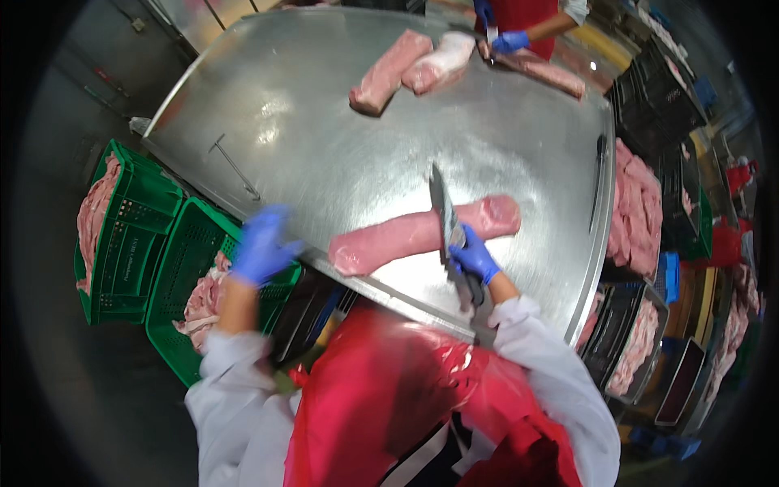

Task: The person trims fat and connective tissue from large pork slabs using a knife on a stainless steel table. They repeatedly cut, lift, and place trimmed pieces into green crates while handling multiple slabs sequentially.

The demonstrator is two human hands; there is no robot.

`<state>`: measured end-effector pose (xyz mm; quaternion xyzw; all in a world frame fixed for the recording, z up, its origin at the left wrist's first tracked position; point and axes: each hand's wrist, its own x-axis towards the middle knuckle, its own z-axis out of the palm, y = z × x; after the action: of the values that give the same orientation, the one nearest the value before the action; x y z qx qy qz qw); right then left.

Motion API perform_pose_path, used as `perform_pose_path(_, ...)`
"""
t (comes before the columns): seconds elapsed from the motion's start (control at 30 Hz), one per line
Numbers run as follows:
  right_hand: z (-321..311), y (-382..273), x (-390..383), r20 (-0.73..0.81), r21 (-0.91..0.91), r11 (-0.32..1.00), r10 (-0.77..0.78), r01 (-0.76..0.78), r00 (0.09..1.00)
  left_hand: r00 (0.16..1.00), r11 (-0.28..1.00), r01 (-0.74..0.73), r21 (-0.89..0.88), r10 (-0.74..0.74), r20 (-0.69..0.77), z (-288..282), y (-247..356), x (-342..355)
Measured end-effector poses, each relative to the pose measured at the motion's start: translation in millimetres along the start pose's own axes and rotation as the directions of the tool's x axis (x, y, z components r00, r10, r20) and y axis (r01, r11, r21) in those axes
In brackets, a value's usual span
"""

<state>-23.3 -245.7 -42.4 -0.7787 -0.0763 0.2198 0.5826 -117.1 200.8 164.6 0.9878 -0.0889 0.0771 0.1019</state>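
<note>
A long pink pork loin (398, 239) lies across the near part of the steel table (324, 154). My right hand (476, 256), in a blue glove, is closed around a knife (440, 199) whose blade points away from me and passes over the loin. Whether the blade touches the meat, I cannot tell. Blurred by motion, my gloved left hand (263, 247) hovers by the table's left edge near a green crate (174, 284); its thumb stands apart and nothing shows in it. Meat pieces (204, 304) lie in that crate.
A second green crate (134, 260) of meat stands farther left. A metal hook (235, 168) lies on the table. Two loins (391, 71) (442, 63) rest at the far side, where a co-worker's gloved hands (511, 40) work on another piece (540, 71). Meat-filled crates (613, 341) line the right.
</note>
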Motion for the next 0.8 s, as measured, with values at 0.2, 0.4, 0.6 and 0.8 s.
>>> perform_pose_path(0.2, 31, -96, -1, -0.177, -0.281, 0.928, 0.203, -0.247, 0.963, 0.885, 0.993, 0.001, -0.122, 0.056, 0.462, 171, 97, 87)
perform_pose_path(0.4, 86, -68, -24, -0.174, -0.627, 0.733, 0.197, -0.263, 0.965, 0.944, 0.959, 0.165, -0.232, -0.085, 0.318, 224, 100, 97)
perform_pose_path(0.6, 106, -46, -89, -0.191, -0.575, 0.742, 0.288, -0.344, 0.939, 0.772, 0.686, 0.565, -0.459, -0.241, 0.589, 191, 99, 202)
perform_pose_path(0.8, 69, -70, -184, -0.127, -0.398, 0.870, 0.263, -0.292, 0.957, 0.879, 0.749, 0.442, -0.493, -0.252, 0.406, 253, 2, 195)
